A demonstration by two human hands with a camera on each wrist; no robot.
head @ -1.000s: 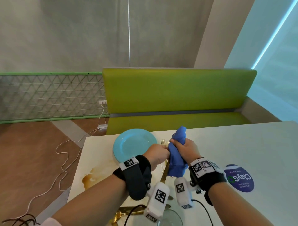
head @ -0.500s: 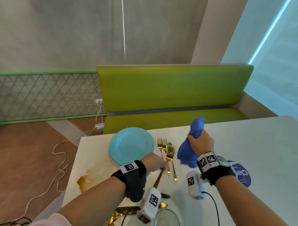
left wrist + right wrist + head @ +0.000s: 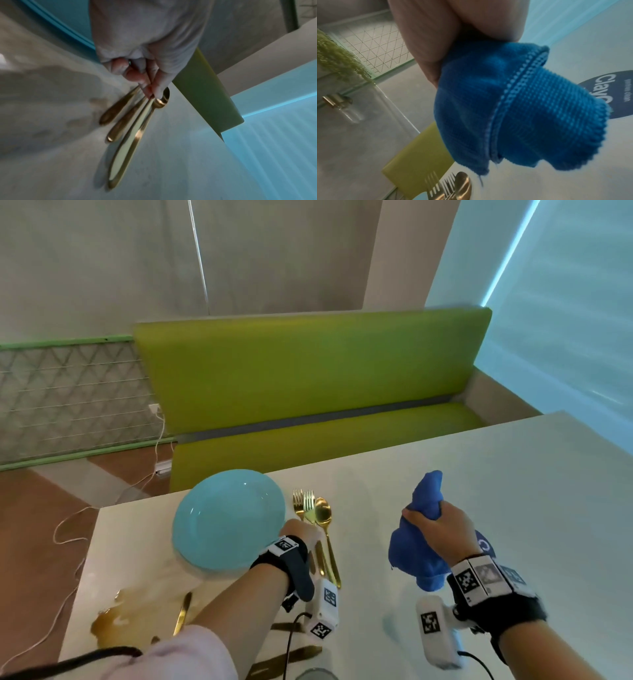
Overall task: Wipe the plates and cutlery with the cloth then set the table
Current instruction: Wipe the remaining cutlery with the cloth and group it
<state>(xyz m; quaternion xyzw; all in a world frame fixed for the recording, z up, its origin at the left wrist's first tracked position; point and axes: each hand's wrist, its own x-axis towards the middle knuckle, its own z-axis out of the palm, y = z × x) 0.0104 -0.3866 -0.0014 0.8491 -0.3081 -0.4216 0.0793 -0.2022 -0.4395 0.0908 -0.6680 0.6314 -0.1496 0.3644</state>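
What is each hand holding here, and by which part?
The right hand grips the bunched blue cloth around its middle. The left hand pinches a gold piece of cutlery near its neck, beside the light blue plate.

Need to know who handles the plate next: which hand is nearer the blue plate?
Left. The left hand is at the plate's right rim, pinching the gold cutlery beside it. The right hand is farther right, holding the cloth.
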